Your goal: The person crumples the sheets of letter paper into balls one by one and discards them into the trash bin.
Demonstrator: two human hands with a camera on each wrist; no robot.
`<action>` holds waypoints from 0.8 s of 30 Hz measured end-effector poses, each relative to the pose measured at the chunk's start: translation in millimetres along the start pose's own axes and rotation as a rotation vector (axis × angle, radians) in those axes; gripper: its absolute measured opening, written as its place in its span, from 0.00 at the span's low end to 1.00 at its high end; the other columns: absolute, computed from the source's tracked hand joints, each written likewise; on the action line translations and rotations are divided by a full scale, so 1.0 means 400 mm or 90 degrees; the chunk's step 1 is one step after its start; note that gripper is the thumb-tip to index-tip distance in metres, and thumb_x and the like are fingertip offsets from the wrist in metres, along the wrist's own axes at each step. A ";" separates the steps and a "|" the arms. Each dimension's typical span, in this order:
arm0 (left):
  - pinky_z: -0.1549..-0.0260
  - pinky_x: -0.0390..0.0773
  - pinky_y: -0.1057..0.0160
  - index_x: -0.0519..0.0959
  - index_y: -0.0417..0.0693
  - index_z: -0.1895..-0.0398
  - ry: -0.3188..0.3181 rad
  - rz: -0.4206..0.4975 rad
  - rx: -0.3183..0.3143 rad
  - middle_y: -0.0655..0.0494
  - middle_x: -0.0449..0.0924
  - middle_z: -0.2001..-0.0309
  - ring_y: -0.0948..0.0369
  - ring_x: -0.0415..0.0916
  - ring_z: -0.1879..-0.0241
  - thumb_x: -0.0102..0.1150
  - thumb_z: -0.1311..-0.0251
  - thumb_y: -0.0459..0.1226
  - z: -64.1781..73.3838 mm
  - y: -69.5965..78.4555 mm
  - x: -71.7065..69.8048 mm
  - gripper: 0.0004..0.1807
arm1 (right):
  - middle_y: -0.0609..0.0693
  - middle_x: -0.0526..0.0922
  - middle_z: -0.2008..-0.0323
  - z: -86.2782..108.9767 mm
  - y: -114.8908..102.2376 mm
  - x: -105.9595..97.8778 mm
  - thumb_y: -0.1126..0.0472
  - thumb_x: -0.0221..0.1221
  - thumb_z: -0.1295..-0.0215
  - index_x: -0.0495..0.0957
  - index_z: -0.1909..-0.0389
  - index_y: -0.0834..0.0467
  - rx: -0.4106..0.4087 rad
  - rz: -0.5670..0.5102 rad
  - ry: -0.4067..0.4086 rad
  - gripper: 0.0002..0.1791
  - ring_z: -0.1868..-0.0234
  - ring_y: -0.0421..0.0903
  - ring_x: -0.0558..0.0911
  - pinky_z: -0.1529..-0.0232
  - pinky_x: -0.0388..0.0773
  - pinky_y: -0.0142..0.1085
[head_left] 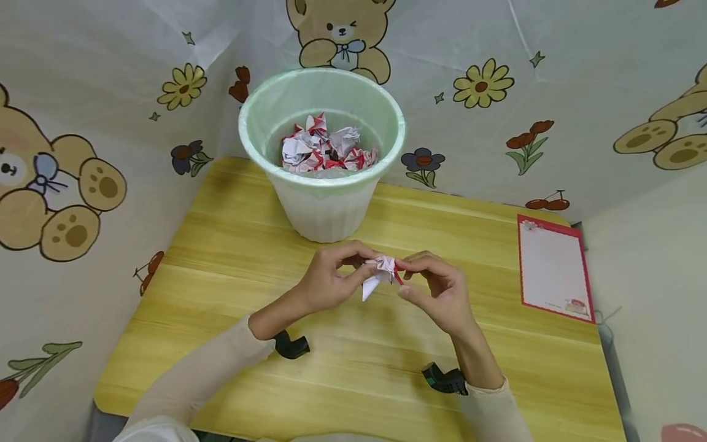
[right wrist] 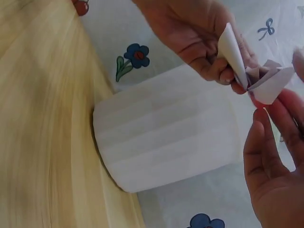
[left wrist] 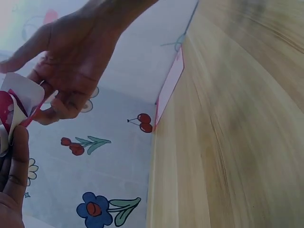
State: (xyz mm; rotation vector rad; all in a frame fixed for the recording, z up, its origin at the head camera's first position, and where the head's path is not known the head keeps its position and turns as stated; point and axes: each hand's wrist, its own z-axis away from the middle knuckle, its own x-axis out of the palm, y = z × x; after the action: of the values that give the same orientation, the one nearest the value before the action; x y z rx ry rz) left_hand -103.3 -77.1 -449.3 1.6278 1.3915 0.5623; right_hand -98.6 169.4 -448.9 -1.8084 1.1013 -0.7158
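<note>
A partly crumpled sheet of paper (head_left: 382,268), white with a red border, is held up over the table between both hands. My left hand (head_left: 333,276) pinches its left side between thumb and fingers, with a white corner pointing down below. On the other side, my right hand (head_left: 442,288) has its thumb and fingertips around the red edge. From the left wrist view, the paper (left wrist: 26,92) shows folded flaps with red inside. In the right wrist view, the paper (right wrist: 273,85) stands bent into an open fold between the hands.
Just beyond the hands stands a pale green and white bucket (head_left: 326,212) with several crumpled red-and-white paper balls (head_left: 315,150) inside. A flat red-bordered sheet (head_left: 555,270) lies at the right edge of the wooden table (head_left: 221,344). A printed cloth (head_left: 442,37) surrounds the table's back and sides.
</note>
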 end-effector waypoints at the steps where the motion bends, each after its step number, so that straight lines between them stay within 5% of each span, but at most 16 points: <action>1: 0.59 0.92 0.62 0.88 0.39 0.53 0.003 0.010 -0.007 0.44 0.92 0.55 0.62 0.88 0.61 0.69 0.32 0.25 -0.002 0.001 0.001 0.08 | 0.49 0.90 0.49 0.001 0.002 -0.003 0.75 0.72 0.36 0.85 0.46 0.73 -0.016 0.004 -0.008 0.18 0.49 0.46 0.85 0.43 0.86 0.34; 6: 0.62 0.92 0.62 0.87 0.38 0.54 0.014 0.036 -0.021 0.42 0.92 0.55 0.62 0.88 0.63 0.69 0.33 0.25 -0.008 0.002 0.009 0.08 | 0.51 0.89 0.47 0.005 0.009 -0.001 0.77 0.76 0.44 0.83 0.44 0.75 -0.049 0.020 -0.004 0.25 0.47 0.46 0.85 0.41 0.86 0.35; 11: 0.66 0.91 0.63 0.87 0.38 0.54 0.038 0.020 -0.007 0.42 0.92 0.56 0.61 0.89 0.64 0.69 0.33 0.25 -0.005 0.000 0.021 0.07 | 0.51 0.91 0.52 0.009 0.015 0.032 0.83 0.73 0.45 0.84 0.47 0.75 -0.072 0.076 0.074 0.22 0.51 0.43 0.89 0.46 0.89 0.33; 19: 0.65 0.90 0.66 0.87 0.41 0.54 0.100 -0.083 0.056 0.47 0.92 0.57 0.62 0.87 0.65 0.69 0.32 0.28 0.008 -0.018 0.044 0.07 | 0.57 0.94 0.59 0.013 0.002 0.106 0.83 0.68 0.41 0.90 0.54 0.70 -0.028 0.187 0.230 0.15 0.57 0.39 0.92 0.56 0.91 0.31; 24: 0.65 0.89 0.66 0.87 0.41 0.53 0.116 -0.118 0.087 0.46 0.92 0.55 0.62 0.87 0.65 0.69 0.33 0.27 0.010 -0.022 0.043 0.07 | 0.65 0.92 0.64 0.012 -0.001 0.125 0.83 0.70 0.42 0.90 0.60 0.69 -0.041 0.194 0.265 0.12 0.61 0.40 0.93 0.60 0.91 0.32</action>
State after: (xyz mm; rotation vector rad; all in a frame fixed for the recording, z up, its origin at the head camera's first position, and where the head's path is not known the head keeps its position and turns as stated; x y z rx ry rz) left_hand -100.3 -62.5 -462.4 1.5623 1.7279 0.5257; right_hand -72.6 126.3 -449.2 -1.5288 1.6478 -0.9011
